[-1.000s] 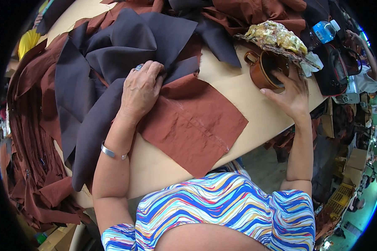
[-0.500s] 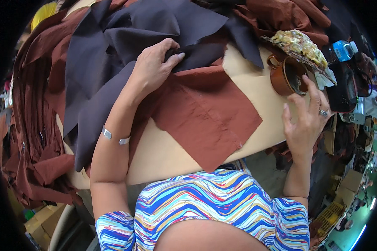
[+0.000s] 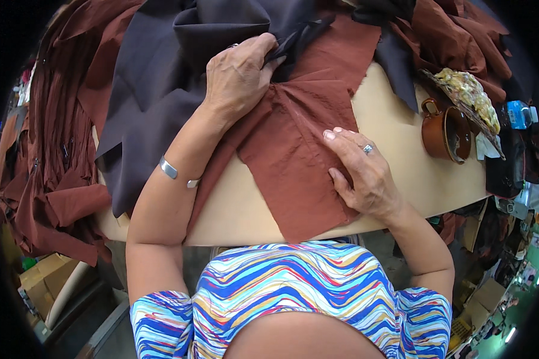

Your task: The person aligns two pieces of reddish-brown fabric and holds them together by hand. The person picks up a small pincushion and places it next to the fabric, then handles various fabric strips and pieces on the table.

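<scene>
A rust-brown square of cloth lies on the tan table in front of me. My right hand rests flat on its right side, fingers spread, a ring on one finger. My left hand is at the cloth's upper left corner, fingers pinching the edge of a dark purple-grey cloth that lies heaped over the table's left part. A silver bracelet is on my left wrist.
A brown mug stands at the right, beside a plate with pale yellowish food. A bottle with a blue cap and dark bags lie at the right edge. More rust-brown cloth hangs off the left side. Cardboard boxes sit on the floor.
My right hand left the mug and came down onto the brown cloth. My left hand moved up to the dark cloth's edge and closed on it.
</scene>
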`<state>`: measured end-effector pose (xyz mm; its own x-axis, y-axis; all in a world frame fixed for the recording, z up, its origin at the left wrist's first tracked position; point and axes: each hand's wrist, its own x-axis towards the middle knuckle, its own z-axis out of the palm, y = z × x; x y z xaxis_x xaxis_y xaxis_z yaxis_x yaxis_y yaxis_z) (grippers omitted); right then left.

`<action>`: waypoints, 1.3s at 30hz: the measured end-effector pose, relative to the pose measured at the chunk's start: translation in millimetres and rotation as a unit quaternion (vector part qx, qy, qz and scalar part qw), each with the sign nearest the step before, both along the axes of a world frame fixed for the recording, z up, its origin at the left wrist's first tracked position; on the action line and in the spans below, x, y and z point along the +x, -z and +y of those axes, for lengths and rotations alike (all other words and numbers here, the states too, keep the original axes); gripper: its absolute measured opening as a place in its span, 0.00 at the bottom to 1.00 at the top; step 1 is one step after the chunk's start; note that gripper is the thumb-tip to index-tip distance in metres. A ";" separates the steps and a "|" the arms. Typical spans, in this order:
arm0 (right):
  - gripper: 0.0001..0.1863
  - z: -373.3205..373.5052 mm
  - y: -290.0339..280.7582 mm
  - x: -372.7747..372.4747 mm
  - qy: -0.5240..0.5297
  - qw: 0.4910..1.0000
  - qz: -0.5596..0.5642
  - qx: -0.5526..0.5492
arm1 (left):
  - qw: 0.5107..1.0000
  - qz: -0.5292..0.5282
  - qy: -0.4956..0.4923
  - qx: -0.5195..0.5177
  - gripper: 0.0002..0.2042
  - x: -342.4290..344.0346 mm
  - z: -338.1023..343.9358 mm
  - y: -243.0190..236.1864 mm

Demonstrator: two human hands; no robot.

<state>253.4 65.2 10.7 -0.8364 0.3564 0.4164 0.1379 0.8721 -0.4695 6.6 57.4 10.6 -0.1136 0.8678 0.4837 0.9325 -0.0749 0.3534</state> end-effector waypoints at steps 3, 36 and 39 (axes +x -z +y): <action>0.28 -1.0 -9.6 -8.8 0.002 0.999 -0.030 0.017 | 0.999 -0.024 0.026 -0.026 0.11 -7.6 4.3 10.4; 0.17 32.6 15.5 -66.2 0.019 0.997 0.043 -0.064 | 0.993 -0.113 0.007 -0.028 0.11 -2.9 6.7 16.3; 0.16 29.2 13.5 -58.2 -0.007 0.997 0.027 -0.068 | 0.994 -0.111 0.007 -0.013 0.11 -3.8 5.6 17.8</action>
<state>195.2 94.4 -2.8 -0.8191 0.4018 0.4094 0.0983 0.8014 -0.5900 2.8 63.0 -7.2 -0.2023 0.8817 0.4263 0.8305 -0.0762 0.5517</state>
